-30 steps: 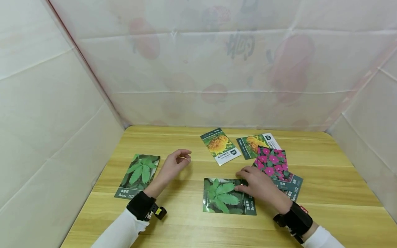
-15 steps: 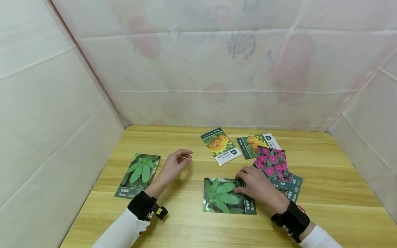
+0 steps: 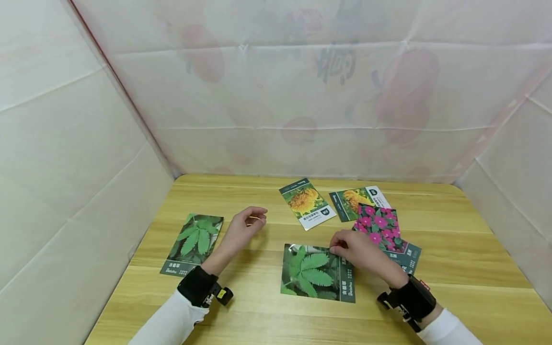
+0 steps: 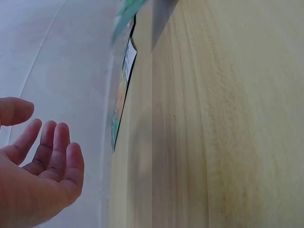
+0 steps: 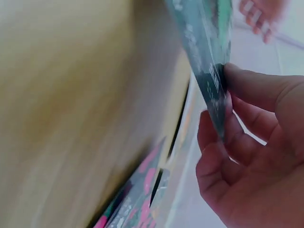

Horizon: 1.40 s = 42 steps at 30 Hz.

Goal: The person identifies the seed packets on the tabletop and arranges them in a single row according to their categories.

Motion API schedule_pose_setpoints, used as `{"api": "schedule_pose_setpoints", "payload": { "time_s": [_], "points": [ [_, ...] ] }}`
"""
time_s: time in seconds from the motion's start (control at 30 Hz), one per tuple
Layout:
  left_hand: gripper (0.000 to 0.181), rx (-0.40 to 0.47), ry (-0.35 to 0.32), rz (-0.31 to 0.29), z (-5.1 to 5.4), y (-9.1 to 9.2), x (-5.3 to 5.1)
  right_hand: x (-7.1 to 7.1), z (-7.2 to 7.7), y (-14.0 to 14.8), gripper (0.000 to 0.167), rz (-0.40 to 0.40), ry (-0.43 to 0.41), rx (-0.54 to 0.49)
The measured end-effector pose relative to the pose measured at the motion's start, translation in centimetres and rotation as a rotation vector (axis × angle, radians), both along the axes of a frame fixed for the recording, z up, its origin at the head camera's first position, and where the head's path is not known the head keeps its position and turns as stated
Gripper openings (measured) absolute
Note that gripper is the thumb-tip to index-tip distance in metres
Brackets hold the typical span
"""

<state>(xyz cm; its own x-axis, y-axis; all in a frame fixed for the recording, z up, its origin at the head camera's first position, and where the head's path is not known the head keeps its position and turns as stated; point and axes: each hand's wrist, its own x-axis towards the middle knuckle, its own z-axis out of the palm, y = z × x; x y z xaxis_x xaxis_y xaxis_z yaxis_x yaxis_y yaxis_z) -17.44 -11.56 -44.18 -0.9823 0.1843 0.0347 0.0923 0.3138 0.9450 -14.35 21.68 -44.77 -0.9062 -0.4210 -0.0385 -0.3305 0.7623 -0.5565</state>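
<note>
My right hand (image 3: 355, 251) pinches the far right corner of a seed packet (image 3: 312, 270) with a green fern-like leaf on it. In the right wrist view the thumb and curled fingers grip this packet (image 5: 206, 61), which is tilted up off the wood. Another green-leaf seed packet (image 3: 200, 237) lies at the left, partly behind my left forearm. My left hand (image 3: 243, 227) holds nothing, its fingers loosely bent beside that packet. In the left wrist view the left hand (image 4: 42, 175) shows relaxed fingers with a gap before the thumb.
Two yellow-flower seed packets, one at the back middle (image 3: 307, 203) and one further right (image 3: 353, 201), lie on the wooden table (image 3: 241, 311). A pink-flower seed packet (image 3: 379, 225) overlaps others at the right. Pale cloth walls (image 3: 258, 96) stand around the table.
My right hand has gone from resting over the packet's right part to pinching its far corner, and the packet has lifted slightly. The left hand stays nearly still.
</note>
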Motion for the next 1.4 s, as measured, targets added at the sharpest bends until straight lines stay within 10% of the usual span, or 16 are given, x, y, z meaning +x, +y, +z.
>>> {"api": "schedule_pose_setpoints", "payload": {
  "time_s": [0.47,1.4],
  "points": [
    [0.029,0.049,-0.013,-0.06,-0.2,-0.1,0.1,-0.6,1.0,1.5,0.018,-0.196,-0.199,-0.357],
    [0.016,0.209,-0.074,-0.131,-0.6,2.6,0.1,-1.0,0.6,-1.6,0.024,-0.371,-0.164,-0.587]
  ]
}}
